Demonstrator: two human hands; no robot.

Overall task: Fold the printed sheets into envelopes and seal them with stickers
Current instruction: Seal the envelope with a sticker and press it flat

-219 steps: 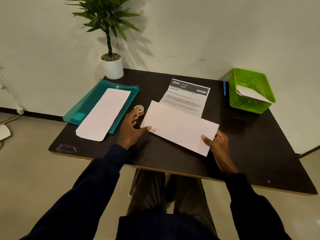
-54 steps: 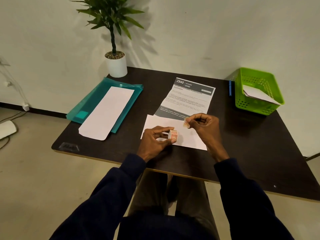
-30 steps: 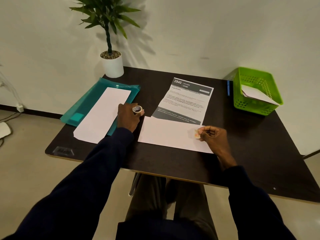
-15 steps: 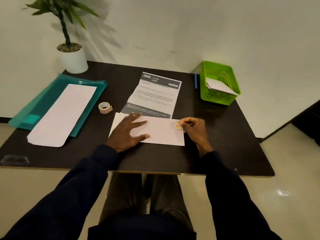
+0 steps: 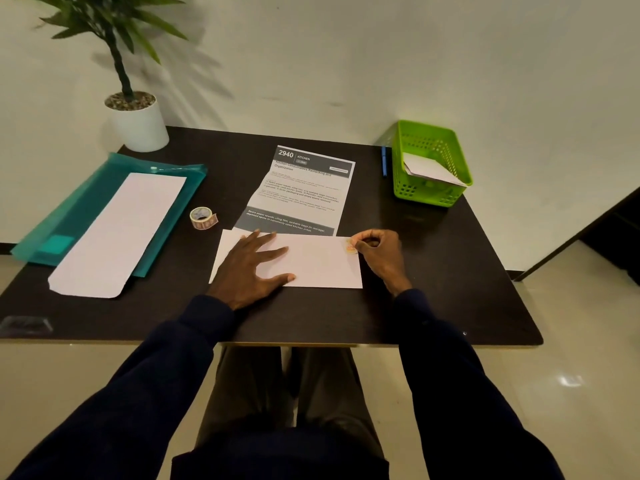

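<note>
Since a second ago the left hand [image 5: 249,268] has let go of the sticker roll [image 5: 202,218] and come to lie flat, fingers spread, on the left half of the white envelope [image 5: 318,261] at the centre of the frame. The right hand [image 5: 379,252] still pinches a small orange sticker [image 5: 350,249] at the envelope's upper right corner. On the dark table [image 5: 415,306], the teal folder [image 5: 86,202] at the left carries a long blank sheet [image 5: 117,233]. One printed sheet [image 5: 304,192] lies creased but opened out just above the envelope, its lower edge touching or slightly overlapping it. The green basket [image 5: 429,188] at the upper right holds a folded white piece [image 5: 429,169], which looks like an item already finished, though whether it is sealed cannot be told. The roll stands on the table left of the printed sheet. By this reckoning the task is partway: one envelope seems done, a second is at the sealing step with its sticker not yet pressed down, and the printed sheet remains outside any envelope.
</note>
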